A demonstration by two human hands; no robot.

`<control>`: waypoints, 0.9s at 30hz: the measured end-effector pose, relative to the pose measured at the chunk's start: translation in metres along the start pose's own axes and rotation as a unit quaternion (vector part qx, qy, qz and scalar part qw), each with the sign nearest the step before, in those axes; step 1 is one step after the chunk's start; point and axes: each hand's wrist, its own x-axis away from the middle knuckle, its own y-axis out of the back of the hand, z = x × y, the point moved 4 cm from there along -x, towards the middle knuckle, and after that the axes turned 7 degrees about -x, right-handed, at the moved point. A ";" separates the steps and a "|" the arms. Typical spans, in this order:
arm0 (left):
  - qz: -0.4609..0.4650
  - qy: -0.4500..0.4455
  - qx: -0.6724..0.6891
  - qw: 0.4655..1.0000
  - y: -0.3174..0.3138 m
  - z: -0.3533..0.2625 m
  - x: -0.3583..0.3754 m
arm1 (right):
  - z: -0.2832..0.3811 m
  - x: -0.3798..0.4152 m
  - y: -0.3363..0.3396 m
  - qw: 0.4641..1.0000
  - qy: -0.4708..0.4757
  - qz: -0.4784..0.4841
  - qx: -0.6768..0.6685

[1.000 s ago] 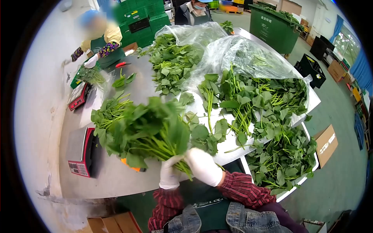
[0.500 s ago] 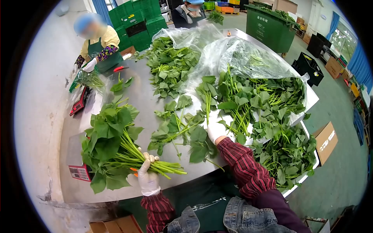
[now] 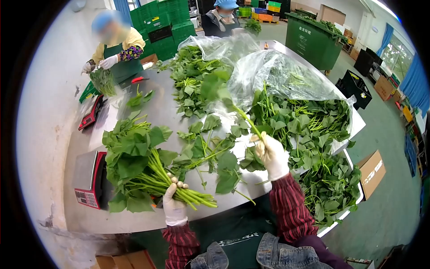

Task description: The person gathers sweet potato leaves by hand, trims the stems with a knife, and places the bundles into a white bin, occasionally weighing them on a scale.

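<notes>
My left hand, in a white glove, is wrapped round the stems of a thick bunch of leafy greens, its leaves pointing left and the cut stems sticking out to the right. In my gloved right hand a few stems of greens are gripped, held up off the table; their leafy tops are blurred by motion. Just left of that hand, loose stems with leaves lie on the metal table. Beyond and to the right is a large heap of greens, partly under clear plastic.
A red scale stands at the table's left edge, with a second scale farther back. A co-worker at the far left holds a bundle of greens; another person is behind the table. A red-handled tool lies near the back.
My right hand has lifted from the heap, bringing up a few stems and moving right and toward me. The bunch in my left hand has shifted slightly right. The co-worker has raised their bundle.
</notes>
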 end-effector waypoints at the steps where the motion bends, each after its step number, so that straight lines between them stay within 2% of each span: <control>1: -0.017 0.015 -0.011 1.000 0.002 0.006 -0.002 | -0.004 0.012 -0.008 1.000 -0.019 -0.002 0.001; 3: -0.055 0.043 -0.040 0.997 -0.003 0.017 -0.004 | -0.016 0.031 -0.028 0.999 -0.051 -0.011 0.012; 6: -0.066 0.108 -0.093 0.988 -0.010 0.037 -0.005 | -0.036 0.062 -0.057 0.990 -0.124 0.056 0.022; 8: -0.041 0.116 -0.139 0.983 -0.014 0.047 -0.009 | -0.054 0.079 -0.066 0.975 -0.190 0.062 0.095; 9: -0.037 0.124 -0.107 0.986 -0.023 0.050 -0.007 | -0.064 0.085 -0.069 0.963 -0.244 0.013 0.118; 10: -0.008 0.129 -0.138 0.982 -0.019 0.051 -0.010 | -0.062 0.090 -0.072 0.945 -0.254 -0.009 0.205; 13: -0.003 0.116 -0.130 0.985 -0.034 0.048 -0.002 | -0.072 0.090 -0.064 0.928 -0.282 -0.043 0.241; 15: 0.011 0.107 -0.127 0.986 -0.037 0.046 0.001 | -0.080 0.087 -0.051 0.926 -0.129 -0.019 0.355; 16: 0.012 0.106 -0.127 0.986 -0.037 0.045 0.001 | -0.080 0.090 -0.050 0.926 -0.128 -0.018 0.355; 18: 0.021 0.086 -0.141 0.986 -0.037 0.041 0.000 | -0.066 0.093 -0.069 0.855 0.050 0.081 0.510; 19: 0.021 0.085 -0.142 0.986 -0.039 0.038 0.000 | -0.069 0.091 -0.065 0.830 0.034 0.131 0.541; 20: 0.014 0.090 -0.143 0.986 -0.040 0.036 0.001 | -0.064 0.088 -0.066 0.831 0.034 0.131 0.540; 22: 0.007 0.096 -0.146 0.985 -0.038 0.035 0.002 | -0.061 0.084 -0.072 0.828 -0.030 0.173 0.533; 24: 0.041 0.106 -0.176 0.978 -0.035 0.042 0.004 | -0.065 0.084 -0.074 0.814 -0.016 0.166 0.557; 27: 0.029 0.106 -0.170 0.979 -0.030 0.048 0.003 | -0.070 0.090 -0.081 0.792 0.108 0.154 0.581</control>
